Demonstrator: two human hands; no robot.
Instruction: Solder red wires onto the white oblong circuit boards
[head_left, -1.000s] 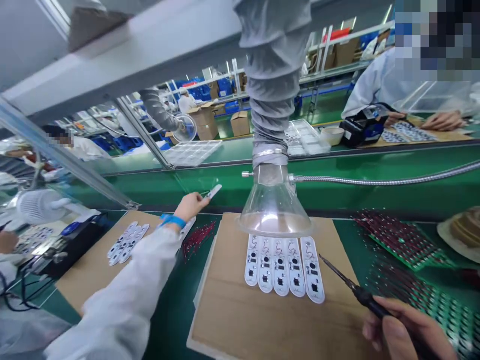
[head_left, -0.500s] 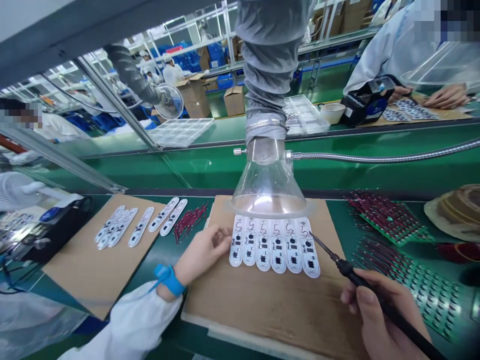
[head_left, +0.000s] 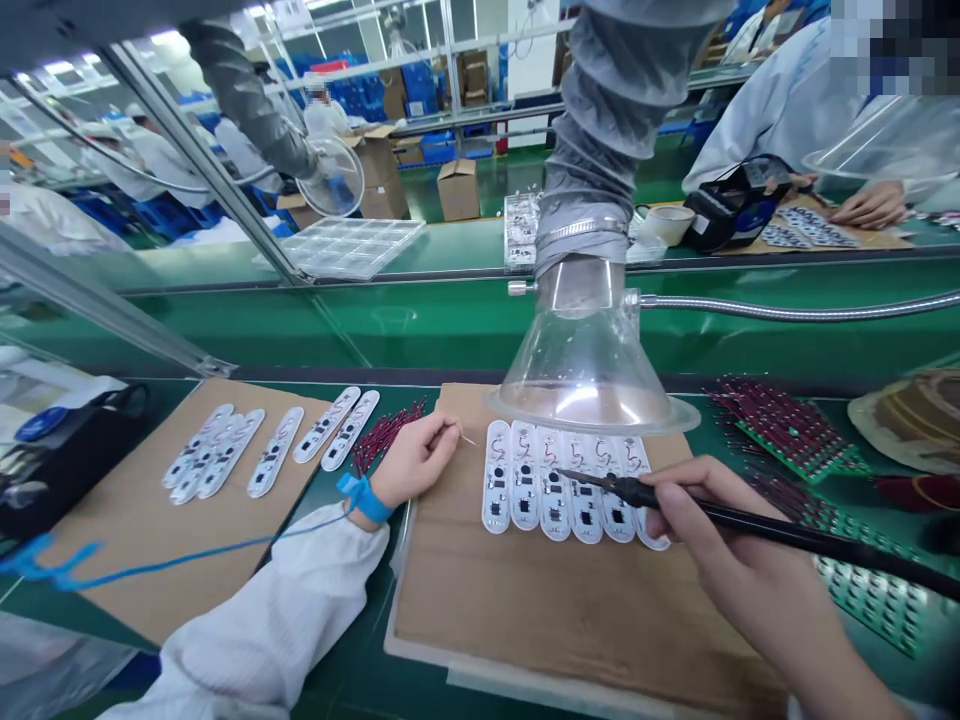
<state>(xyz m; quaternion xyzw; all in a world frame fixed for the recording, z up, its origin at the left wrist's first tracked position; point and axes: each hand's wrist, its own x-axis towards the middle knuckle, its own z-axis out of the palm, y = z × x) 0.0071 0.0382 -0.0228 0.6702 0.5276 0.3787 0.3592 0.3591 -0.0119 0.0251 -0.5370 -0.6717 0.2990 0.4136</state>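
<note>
My right hand (head_left: 739, 550) grips a soldering iron (head_left: 626, 490), its tip over the third white circuit board from the left. Several oblong white circuit boards (head_left: 555, 515) with dark parts and short red wires lie side by side on a cardboard sheet (head_left: 540, 620). The iron and hand partly cover the rightmost ones. Left of the row, my left hand (head_left: 416, 455) is closed in a pinch on a thin strand, likely solder wire (head_left: 469, 440), pointing toward the boards. A blue wrist strap (head_left: 363, 500) circles that wrist. Beside this hand lies a pile of red wires (head_left: 382, 435).
A clear fume hood (head_left: 592, 385) hangs low over the boards. More white boards (head_left: 232, 455) lie on a left cardboard sheet (head_left: 142, 550). Green panels (head_left: 870, 590) and red wire bundles (head_left: 795, 425) stand at right. A co-worker's hand (head_left: 870, 205) works across the bench.
My right hand has swung the iron left, from the rightmost board to the third board. My left hand has moved slightly up, away from the board edge, and the thin strand now shows.
</note>
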